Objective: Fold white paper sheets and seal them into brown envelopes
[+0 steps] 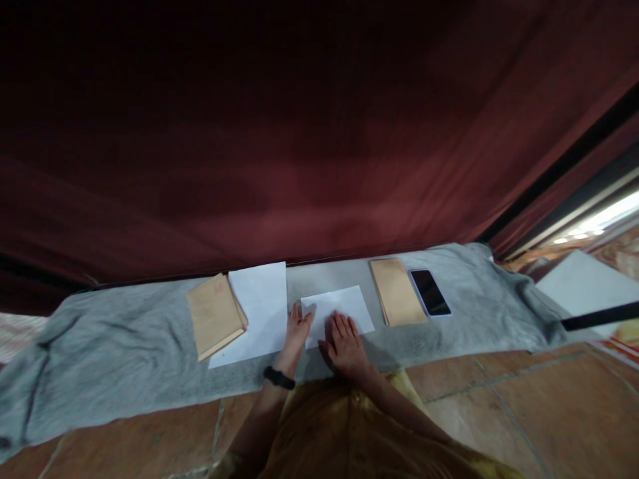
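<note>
Right hand (pixel 347 346) is flat and loose on a white paper sheet (pixel 349 303), left hand (pixel 298 326) at its edge (can't tell if gripping); brown envelopes (pixel 213 313) nine o'clock, smartphone (pixel 430 293) three.

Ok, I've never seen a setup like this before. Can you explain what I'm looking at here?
There's no machine here, just a person's two bare hands. The single picture comes from a camera worn on their head, looking forward and down. On a grey cloth lies a small white sheet. The right hand lies flat on its lower part; the left hand is at its left edge. Neither seems to lift anything. To the left, brown paper pieces partly cover larger white paper. To the right are a brown stack and a phone.
</note>
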Available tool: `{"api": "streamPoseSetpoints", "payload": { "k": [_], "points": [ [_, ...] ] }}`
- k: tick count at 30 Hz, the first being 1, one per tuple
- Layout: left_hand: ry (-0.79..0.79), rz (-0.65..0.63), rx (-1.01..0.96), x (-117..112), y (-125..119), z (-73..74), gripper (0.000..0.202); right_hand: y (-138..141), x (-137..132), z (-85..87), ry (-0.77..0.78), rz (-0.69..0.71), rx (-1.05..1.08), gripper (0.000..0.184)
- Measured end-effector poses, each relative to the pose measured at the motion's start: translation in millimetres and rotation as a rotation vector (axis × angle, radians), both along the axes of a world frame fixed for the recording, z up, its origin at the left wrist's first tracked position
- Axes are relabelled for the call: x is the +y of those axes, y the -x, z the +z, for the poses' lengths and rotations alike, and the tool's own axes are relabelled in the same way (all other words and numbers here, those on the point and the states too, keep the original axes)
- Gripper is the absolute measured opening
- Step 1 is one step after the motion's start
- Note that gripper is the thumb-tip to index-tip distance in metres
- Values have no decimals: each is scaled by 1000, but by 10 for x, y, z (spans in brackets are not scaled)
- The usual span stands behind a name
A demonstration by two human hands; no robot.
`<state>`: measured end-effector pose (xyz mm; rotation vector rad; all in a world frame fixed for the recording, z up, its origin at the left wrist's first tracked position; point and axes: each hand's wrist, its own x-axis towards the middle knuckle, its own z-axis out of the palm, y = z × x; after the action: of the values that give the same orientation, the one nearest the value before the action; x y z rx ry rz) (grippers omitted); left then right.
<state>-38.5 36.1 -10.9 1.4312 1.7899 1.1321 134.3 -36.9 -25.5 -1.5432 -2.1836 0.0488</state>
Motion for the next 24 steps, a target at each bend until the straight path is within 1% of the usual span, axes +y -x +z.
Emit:
{"api": "streamPoseSetpoints", "payload": {
  "k": [1, 3, 6, 8, 10, 12, 14, 16, 18, 19, 20, 22, 24],
  "points": [
    [24, 18, -32, 10, -12, 37, 45, 21, -47, -6, -5, 5, 0, 65],
    [80, 66, -166, 18, -36, 116, 41, 39, -90, 1, -2, 12, -6, 64],
    [134, 99, -325, -7, -66, 213, 37, 31, -88, 45, 25, 17, -14, 63],
    [162, 115, -404, -44, -95, 257, 36, 25, -83, 93, 48, 19, -10, 67],
    [180, 123, -463, -89, -141, 306, 37, 24, -80, 166, 76, 12, 3, 74],
    [188, 119, -524, -123, -196, 389, 39, 26, -61, 277, 103, -3, 28, 80],
    [190, 91, -602, -137, -247, 515, 42, 25, -10, 431, 125, -7, 99, 75],
    [185, 26, -704, -135, -284, 666, 46, 20, 71, 616, 152, -1, 263, 64],
    [179, -14, -771, -145, -311, 795, 51, 14, 162, 805, 194, -32, 541, 56],
    [184, -3, -780, -162, -324, 839, 52, 10, 203, 889, 220, -77, 714, 56],
    [199, 28, -775, -190, -338, 864, 51, 4, 239, 961, 250, -137, 900, 60],
    [247, 87, -786, -274, -369, 854, 51, -14, 286, 1047, 306, -254, 1254, 67],
    [297, 78, -863, -367, -399, 779, 61, -47, 306, 1039, 351, -314, 1499, 66]
  ]
}}
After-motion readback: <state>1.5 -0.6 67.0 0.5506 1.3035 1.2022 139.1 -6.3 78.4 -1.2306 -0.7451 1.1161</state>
